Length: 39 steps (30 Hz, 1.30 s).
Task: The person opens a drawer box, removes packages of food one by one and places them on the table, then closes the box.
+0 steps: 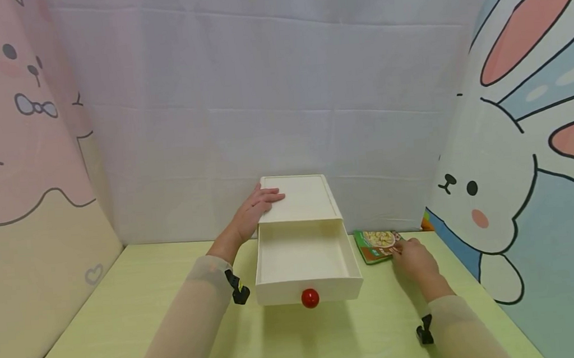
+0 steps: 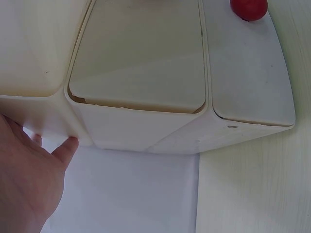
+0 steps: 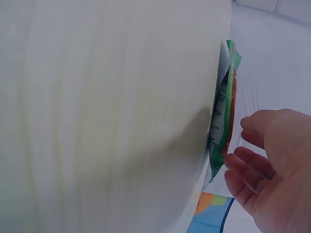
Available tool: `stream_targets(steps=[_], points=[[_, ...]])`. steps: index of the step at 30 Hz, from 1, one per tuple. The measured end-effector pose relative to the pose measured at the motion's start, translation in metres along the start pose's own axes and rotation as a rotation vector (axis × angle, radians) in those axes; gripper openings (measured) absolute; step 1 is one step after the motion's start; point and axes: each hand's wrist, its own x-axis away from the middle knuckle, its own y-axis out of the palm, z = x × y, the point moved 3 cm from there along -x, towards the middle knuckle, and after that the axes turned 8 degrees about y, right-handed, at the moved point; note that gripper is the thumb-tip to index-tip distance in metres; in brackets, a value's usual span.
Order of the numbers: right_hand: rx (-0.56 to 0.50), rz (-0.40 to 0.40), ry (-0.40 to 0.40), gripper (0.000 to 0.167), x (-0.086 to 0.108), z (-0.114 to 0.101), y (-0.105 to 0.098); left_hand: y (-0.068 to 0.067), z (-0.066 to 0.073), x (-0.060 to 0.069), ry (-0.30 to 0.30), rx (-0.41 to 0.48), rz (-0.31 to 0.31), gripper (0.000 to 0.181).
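Observation:
A white drawer cabinet (image 1: 298, 195) stands against the back cloth, its top drawer (image 1: 286, 292) pulled out towards me and nothing inside it. My left hand (image 1: 251, 215) rests on the cabinet's top left edge with its fingers extended. In the left wrist view the thumb of that hand (image 2: 29, 179) lies against the cabinet's side. To the right of the cabinet lies a flat green and brown food packet (image 1: 375, 244) with a picture of a dish. My right hand (image 1: 417, 261) is at its right end; in the right wrist view the loosely bent fingers (image 3: 238, 177) reach its edge.
Red round knobs (image 1: 310, 298) mark the drawer fronts. Below the pulled-out drawer, a middle drawer (image 2: 141, 58) and a bottom drawer (image 2: 250, 68) are pushed in. A pale yellow-green table (image 1: 175, 300) carries everything. Cartoon-printed cloths (image 1: 564, 224) hang at both sides.

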Motion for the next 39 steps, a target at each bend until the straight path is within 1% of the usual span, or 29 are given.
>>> stream_targets(steps=[6, 11, 15, 19, 24, 28, 32, 39], points=[[-0.056, 0.006, 0.001, 0.045, 0.003, -0.001, -0.009, 0.002, 0.000, 0.001, 0.001, -0.010, -0.002, 0.050], [-0.113, 0.033, -0.044, 0.047, 0.008, -0.007, -0.015, 0.002, 0.002, 0.001, 0.012, -0.011, -0.001, 0.049], [-0.151, 0.055, -0.082, 0.047, 0.013, -0.016, -0.020, 0.002, 0.002, 0.001, 0.000, -0.011, -0.004, 0.049], [-0.175, 0.076, -0.110, 0.047, 0.019, -0.030, -0.028, 0.002, 0.001, 0.000, -0.003, -0.009, -0.005, 0.049], [-0.251, 0.097, -0.153, 0.047, 0.031, -0.052, -0.042, 0.002, 0.000, 0.000, 0.006, -0.007, -0.002, 0.049], [-0.291, 0.135, -0.199, 0.047, 0.043, -0.068, -0.054, 0.002, 0.002, 0.000, 0.006, 0.003, -0.001, 0.049], [-0.308, 0.179, -0.245, 0.044, 0.056, -0.084, -0.065, 0.001, 0.002, 0.001, 0.009, 0.015, 0.000, 0.049], [-0.352, 0.219, -0.333, 0.039, 0.082, -0.110, -0.083, 0.000, 0.002, 0.002, 0.006, 0.001, -0.009, 0.049]])
